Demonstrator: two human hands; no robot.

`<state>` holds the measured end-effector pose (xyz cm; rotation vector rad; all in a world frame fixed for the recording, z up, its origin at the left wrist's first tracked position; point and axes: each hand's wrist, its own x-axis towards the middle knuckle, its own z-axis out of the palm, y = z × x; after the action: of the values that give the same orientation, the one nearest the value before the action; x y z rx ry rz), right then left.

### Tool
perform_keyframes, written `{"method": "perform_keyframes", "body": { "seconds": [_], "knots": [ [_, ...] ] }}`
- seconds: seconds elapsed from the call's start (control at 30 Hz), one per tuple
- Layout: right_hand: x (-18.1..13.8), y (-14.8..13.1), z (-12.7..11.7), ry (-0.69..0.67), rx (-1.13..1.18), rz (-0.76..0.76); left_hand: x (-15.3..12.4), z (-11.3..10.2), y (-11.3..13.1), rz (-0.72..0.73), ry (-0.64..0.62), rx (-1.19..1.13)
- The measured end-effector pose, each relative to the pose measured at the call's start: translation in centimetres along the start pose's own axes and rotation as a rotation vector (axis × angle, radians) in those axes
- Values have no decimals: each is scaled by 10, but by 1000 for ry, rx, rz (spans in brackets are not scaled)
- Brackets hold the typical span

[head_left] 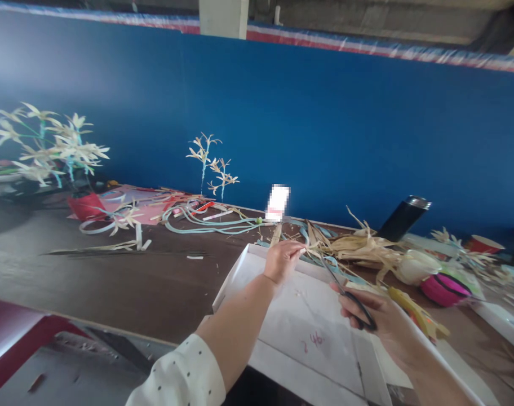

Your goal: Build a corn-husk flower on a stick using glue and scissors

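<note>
— Tan straw strip (310, 248): where is it?
— Pinched at the fingertips of the left hand (282, 259), above the white tray (240, 276).
— And the right hand (379, 321)?
— Closed around black scissors (345, 293), blades reaching the strip just right of the left hand; husk pile (367, 246) beyond.

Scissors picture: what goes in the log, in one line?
left hand: pinches husk | right hand: holds scissors, blades near husk | below: tray

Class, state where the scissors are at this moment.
Head view, right of centre: the scissors are in the right hand over the white tray, blades pointing toward the straw strip pinched by the left hand.
</note>
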<state>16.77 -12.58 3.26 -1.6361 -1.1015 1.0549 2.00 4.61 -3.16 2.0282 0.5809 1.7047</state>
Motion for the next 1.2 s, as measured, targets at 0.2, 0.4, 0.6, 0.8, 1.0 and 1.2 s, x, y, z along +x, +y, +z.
{"method": "perform_keyframes", "body": {
  "seconds": [0.2, 0.4, 0.6, 0.8, 1.0, 1.2],
  "knots": [
    [-2, -1, 2, 35, -7, 3, 0, 0, 2, -1, 8, -25],
    [-1, 2, 1, 50, 31, -3, 0, 0, 0, -15, -5, -19],
    [1, 5, 0, 42, 35, 13, 0, -1, 0, -25, -14, -20],
    [0, 5, 1, 59, 58, 2, 0, 0, 1, -41, -9, -29],
    [1, 5, 0, 64, 35, 17, 0, 0, 1, -37, -12, -19],
    [3, 8, -4, 43, 43, 11, 1, -1, 3, -18, -3, -28]
  ]
}}
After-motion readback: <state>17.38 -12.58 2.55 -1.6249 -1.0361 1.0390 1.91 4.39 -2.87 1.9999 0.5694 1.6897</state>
